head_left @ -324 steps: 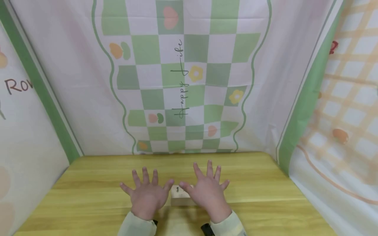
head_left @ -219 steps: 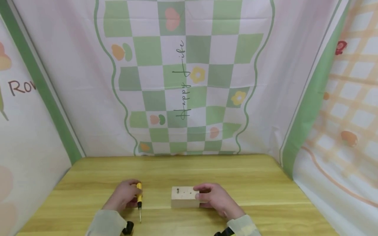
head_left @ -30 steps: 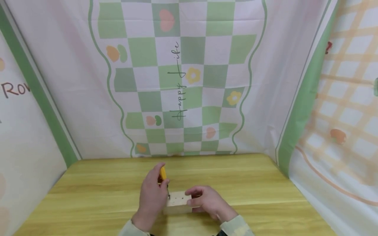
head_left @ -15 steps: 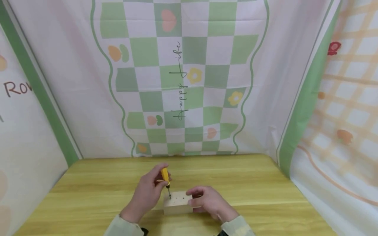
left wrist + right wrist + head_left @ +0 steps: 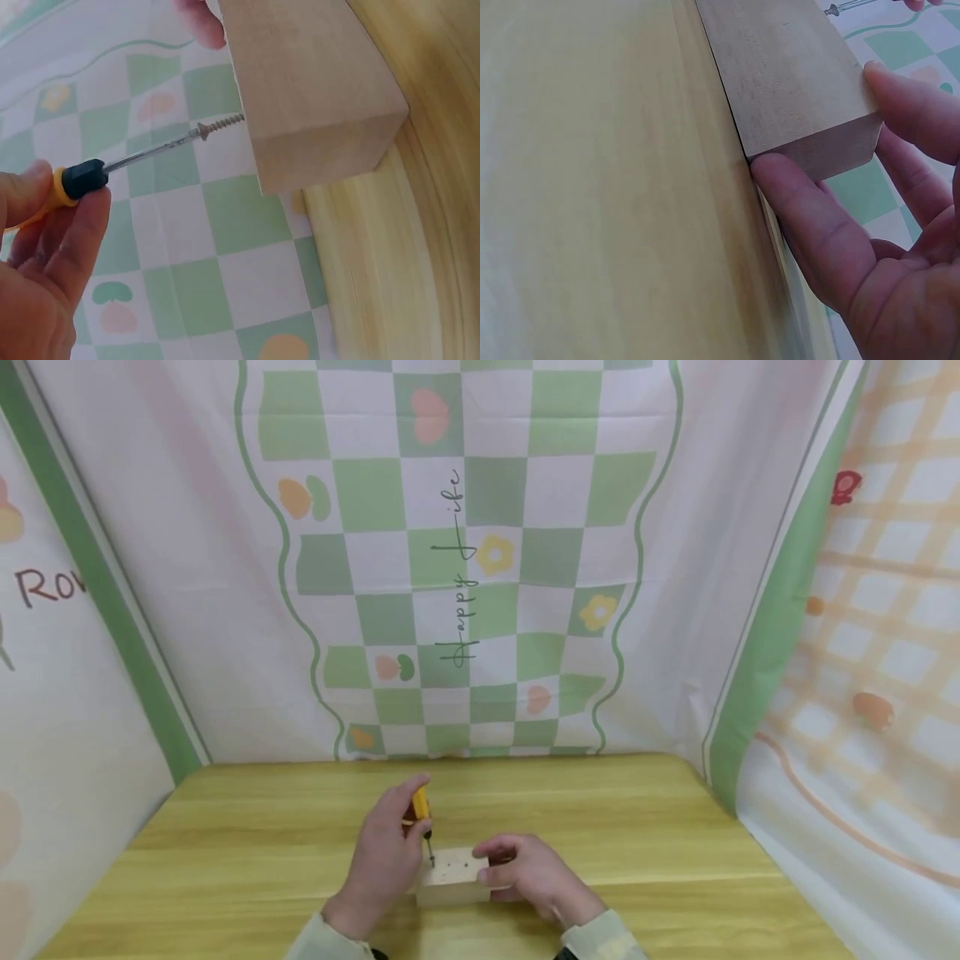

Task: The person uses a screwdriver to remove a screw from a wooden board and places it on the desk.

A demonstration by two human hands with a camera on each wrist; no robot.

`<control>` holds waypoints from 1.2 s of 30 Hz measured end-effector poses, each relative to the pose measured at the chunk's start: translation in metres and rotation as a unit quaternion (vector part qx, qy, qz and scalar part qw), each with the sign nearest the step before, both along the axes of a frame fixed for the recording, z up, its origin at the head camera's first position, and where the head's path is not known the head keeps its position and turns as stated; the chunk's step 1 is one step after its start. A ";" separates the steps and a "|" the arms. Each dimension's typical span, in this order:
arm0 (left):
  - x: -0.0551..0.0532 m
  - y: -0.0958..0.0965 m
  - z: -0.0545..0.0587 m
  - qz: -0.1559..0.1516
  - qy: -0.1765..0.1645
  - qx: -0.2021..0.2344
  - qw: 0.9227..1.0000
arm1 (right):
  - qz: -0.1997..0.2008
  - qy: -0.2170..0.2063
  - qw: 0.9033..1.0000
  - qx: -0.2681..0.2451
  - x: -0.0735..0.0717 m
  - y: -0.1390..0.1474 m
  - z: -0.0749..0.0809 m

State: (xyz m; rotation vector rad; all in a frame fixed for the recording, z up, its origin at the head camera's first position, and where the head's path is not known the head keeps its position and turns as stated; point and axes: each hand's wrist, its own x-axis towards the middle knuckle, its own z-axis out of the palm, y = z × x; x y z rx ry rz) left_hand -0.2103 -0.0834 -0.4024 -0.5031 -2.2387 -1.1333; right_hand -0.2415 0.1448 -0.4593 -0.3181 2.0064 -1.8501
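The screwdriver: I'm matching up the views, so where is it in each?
Head: screwdriver low, just left of centre, in the left hand.
Left wrist: left half, handle at left, tip at the screw.
Right wrist: only some shaft, top edge, right of centre.
Shared landmark: the wooden block.

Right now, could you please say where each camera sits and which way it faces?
Head: on the head, facing forward and down at table and cloth; left hand, right hand and sleeves show.
Left wrist: on that wrist, facing screwdriver and screw; both hands partly show.
Right wrist: on that wrist, facing block; mostly right hand shows.
Both wrist views share block and screw.
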 end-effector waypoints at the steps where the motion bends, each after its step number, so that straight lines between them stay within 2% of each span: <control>1: 0.000 0.001 -0.001 0.007 0.004 -0.004 1.000 | 0.001 0.000 1.000 0.000 0.000 0.000 0.000; 4: 0.000 0.004 -0.003 0.027 0.019 -0.010 0.999 | 0.003 -0.002 1.000 0.001 0.000 0.000 -0.001; 7: 0.001 0.003 -0.003 0.025 0.018 -0.015 0.999 | 0.004 -0.005 1.000 0.002 0.000 0.000 -0.001; 9: 0.001 0.000 -0.001 -0.001 0.009 -0.013 1.000 | 0.005 -0.006 1.000 0.002 0.000 -0.001 -0.001; 11: 0.000 -0.005 0.001 -0.041 -0.016 -0.009 0.999 | 0.004 -0.009 1.000 0.001 0.000 -0.001 -0.001; 13: -0.002 -0.011 0.005 -0.090 -0.049 0.006 0.995 | 0.002 -0.014 1.000 0.001 0.000 -0.001 -0.001; 15: -0.003 -0.016 0.008 -0.124 -0.079 0.015 0.989 | 0.001 -0.018 1.000 0.001 0.000 -0.001 -0.001; 17: -0.003 -0.019 0.010 -0.147 -0.098 0.025 0.984 | 0.000 -0.022 1.000 0.001 0.000 -0.001 0.000; 19: -0.004 -0.021 0.011 -0.151 -0.093 0.019 0.984 | 0.002 -0.023 1.000 0.000 0.000 -0.001 0.000; 22: -0.004 -0.021 0.012 -0.150 -0.071 0.002 0.986 | 0.003 -0.022 1.000 -0.002 0.000 -0.001 0.001; 29: -0.008 -0.017 0.012 -0.116 -0.039 -0.050 0.991 | 0.001 -0.014 1.000 -0.005 -0.001 -0.001 0.002; 31: -0.008 -0.015 0.011 -0.101 -0.031 -0.057 0.993 | 0.002 -0.013 1.000 -0.006 -0.001 0.000 0.002; 36: -0.007 -0.007 0.008 -0.034 0.004 -0.076 0.996 | 0.001 -0.015 1.000 -0.005 0.000 0.000 0.002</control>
